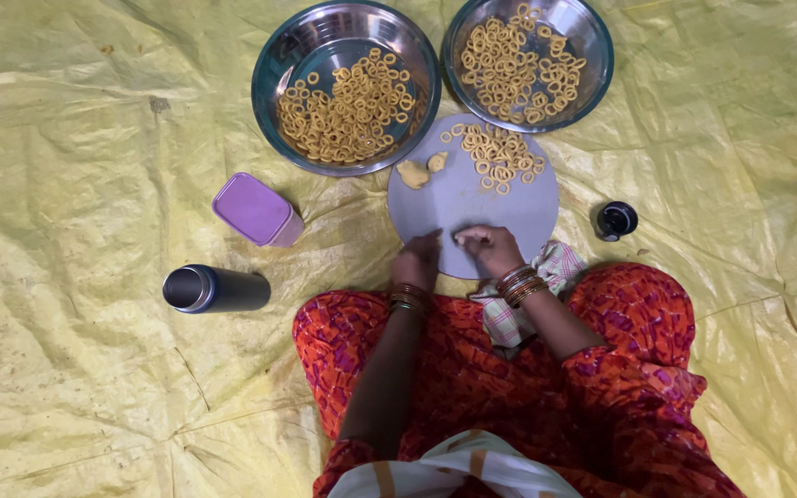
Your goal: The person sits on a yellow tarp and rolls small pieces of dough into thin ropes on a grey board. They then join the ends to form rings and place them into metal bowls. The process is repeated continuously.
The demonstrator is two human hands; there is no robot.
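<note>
Shaping dough rings on a round board (458,207)
Both bowls (280,65) hold many rings (500,157); two dough lumps (414,173) remain unshaped. Left hand (417,261) and right hand (488,247) are curled, fingertips pinching a small piece of dough between them at the near edge

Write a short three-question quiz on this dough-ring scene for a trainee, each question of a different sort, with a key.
1. True or false: both steel bowls hold dough rings.
2. Which thing lies on its side on the yellow sheet? A) the purple box B) the dark steel flask C) the small black cup
3. Fill in: the left hand and right hand rest on the near edge of the round grey ____, which also bears two dough lumps.

Key: 1 true; 2 B; 3 board.
</note>
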